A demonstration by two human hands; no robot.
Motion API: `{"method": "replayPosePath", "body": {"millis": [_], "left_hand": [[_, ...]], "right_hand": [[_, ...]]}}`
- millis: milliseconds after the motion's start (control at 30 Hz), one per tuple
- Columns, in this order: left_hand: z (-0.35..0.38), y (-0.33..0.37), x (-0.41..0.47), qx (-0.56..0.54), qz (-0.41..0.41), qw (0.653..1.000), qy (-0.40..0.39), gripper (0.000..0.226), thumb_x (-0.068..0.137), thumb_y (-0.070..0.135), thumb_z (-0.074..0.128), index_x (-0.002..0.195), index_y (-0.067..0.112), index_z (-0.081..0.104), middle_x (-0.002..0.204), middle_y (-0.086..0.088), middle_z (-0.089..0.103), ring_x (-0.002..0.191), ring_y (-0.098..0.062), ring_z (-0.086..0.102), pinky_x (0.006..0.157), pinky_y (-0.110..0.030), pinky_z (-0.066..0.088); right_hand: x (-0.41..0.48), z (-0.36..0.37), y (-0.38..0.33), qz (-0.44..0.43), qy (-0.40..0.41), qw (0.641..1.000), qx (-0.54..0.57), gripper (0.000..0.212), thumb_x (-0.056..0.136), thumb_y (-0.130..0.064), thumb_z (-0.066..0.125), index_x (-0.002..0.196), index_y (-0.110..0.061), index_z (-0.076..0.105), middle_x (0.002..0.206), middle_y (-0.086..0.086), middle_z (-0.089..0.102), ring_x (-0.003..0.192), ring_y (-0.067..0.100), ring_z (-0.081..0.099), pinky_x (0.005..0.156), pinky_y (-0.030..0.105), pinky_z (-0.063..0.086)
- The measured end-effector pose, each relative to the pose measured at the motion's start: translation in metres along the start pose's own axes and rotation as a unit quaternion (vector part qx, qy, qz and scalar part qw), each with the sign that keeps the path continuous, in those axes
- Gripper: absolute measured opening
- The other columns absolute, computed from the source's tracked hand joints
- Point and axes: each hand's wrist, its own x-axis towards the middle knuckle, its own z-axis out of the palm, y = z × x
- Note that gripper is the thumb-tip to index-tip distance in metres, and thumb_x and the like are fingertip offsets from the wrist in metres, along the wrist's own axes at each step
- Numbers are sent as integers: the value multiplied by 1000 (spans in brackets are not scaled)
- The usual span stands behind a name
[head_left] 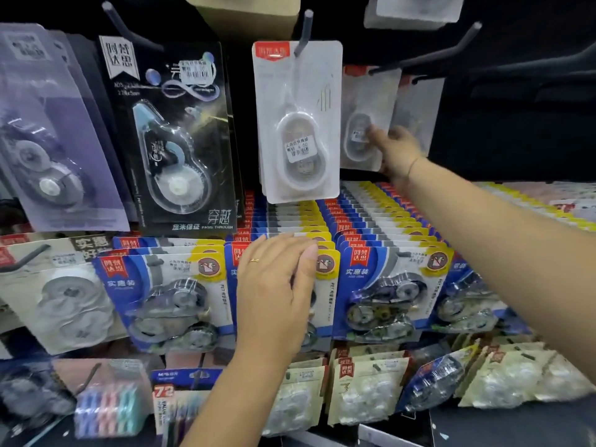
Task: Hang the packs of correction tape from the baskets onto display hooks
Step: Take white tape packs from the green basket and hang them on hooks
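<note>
My right hand (397, 152) reaches up to the right and grips a clear correction tape pack (363, 117) by its lower right part; the pack hangs on a dark display hook (429, 53). A matching white pack (298, 121) hangs on the hook (305, 30) just to its left. My left hand (277, 291), with a ring, lies with straight fingers on the front of the middle row of blue correction tape packs (325, 262). No basket is in view.
A black pack (174, 137) and a purple pack (48, 130) hang at the upper left. Rows of blue packs (390, 285) fill the middle level. Beige bags (367, 388) and pastel tape sets (108, 411) hang below. The wall behind is dark.
</note>
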Motion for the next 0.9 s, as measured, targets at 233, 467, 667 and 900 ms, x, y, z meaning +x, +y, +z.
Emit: {"method": "replayPosePath", "body": {"millis": [233, 467, 667, 900], "left_hand": [[1, -1, -1, 3, 15, 1000, 5, 35, 102, 33, 42, 106, 20, 74, 103, 18, 66, 105, -2, 57, 101, -51, 42], [-7, 16, -12, -14, 15, 999, 51, 37, 102, 29, 42, 116, 9, 71, 117, 8, 65, 122, -16, 55, 107, -45, 40], [-7, 52, -92, -48, 25, 997, -55, 35, 103, 25, 42, 118, 5, 68, 114, 1, 65, 114, -13, 54, 102, -26, 38], [1, 27, -280, -19, -354, 899, -258, 43, 103, 41, 40, 131, 16, 61, 125, 3, 60, 123, -20, 54, 99, -31, 39]], "right_hand": [[28, 2, 11, 42, 15, 998, -37, 69, 89, -48, 63, 138, -4, 45, 131, 6, 55, 116, 24, 54, 94, 37, 51], [-36, -36, -6, -37, 62, 993, -95, 49, 85, -37, 72, 118, -5, 52, 103, 0, 55, 90, 9, 54, 65, 7, 42], [-217, -107, 15, -148, 13, 986, -72, 22, 89, -29, 66, 103, -19, 52, 95, -6, 55, 87, 8, 55, 83, 25, 50], [-431, -119, 210, 253, -53, 964, -68, 26, 88, -11, 68, 109, -4, 56, 94, -1, 58, 89, 13, 57, 79, 14, 45]]}}
